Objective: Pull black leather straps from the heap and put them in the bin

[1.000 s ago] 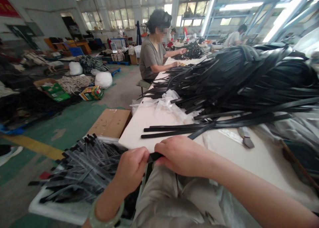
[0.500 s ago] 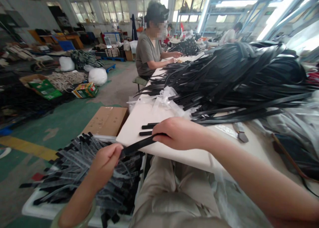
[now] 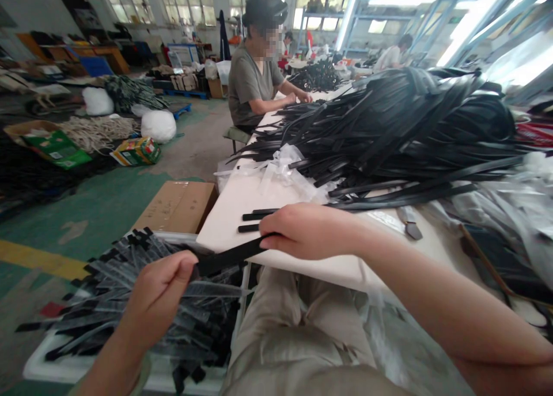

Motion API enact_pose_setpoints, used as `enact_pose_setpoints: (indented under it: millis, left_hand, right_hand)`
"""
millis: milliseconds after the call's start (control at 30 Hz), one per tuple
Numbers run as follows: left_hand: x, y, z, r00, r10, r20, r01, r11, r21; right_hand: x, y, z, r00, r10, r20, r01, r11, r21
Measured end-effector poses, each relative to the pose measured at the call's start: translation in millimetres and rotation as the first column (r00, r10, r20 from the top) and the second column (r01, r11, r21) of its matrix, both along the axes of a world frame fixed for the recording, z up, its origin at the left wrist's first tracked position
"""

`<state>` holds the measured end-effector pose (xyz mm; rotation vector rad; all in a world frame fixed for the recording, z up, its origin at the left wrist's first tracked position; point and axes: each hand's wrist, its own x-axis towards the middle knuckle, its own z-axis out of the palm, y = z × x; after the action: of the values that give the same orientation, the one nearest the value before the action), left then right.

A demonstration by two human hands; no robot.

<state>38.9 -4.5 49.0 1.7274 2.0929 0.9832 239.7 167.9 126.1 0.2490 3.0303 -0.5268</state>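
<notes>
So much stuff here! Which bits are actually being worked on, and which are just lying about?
In hand:
- black strap, gripped between left hand and right hand
- strap pile on the white table
- bin of cut strips beside the left hand

Lying about:
- cardboard box
- green cartons on the floor
- white sacks

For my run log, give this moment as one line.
left hand: pinches strap end | right hand: grips black strap | below: tray of strips | table: strap heap

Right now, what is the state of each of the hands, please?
Left hand: closed, pinching one end of a black strip.
Right hand: closed on the same black strip, at the table edge.
</notes>
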Motion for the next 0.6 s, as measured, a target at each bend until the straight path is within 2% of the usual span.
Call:
enact_pose_setpoints:
  millis: [100,267,467,600]
  left_hand:
    - [-4,3,-0.5,0.999,0.002,-0.034,-0.004,0.999,-0.049]
    - [12,14,-6.4,0.992,-0.121,-0.029,0.12,0.992,-0.039]
    - [-17,-1,-7.9,0.987,-0.029,-0.156,0.017,0.997,-0.079]
    - [-27,1,-6.3,0.987,-0.086,-0.135,0.073,0.993,-0.098]
  right_hand:
    - [-3,2,3.8,1.0,-0.022,-0.011,0.022,0.999,0.038]
    - [-32,-22,-9.7,0.997,0.07,0.016,-0.071,0.995,0.067]
    - [-31,-16,-10.9,1.0,0.018,0.018,-0.019,1.0,0.025]
    - [-54,-31,-17.7,1.0,0.016,-0.017,-0.017,1.0,-0.021]
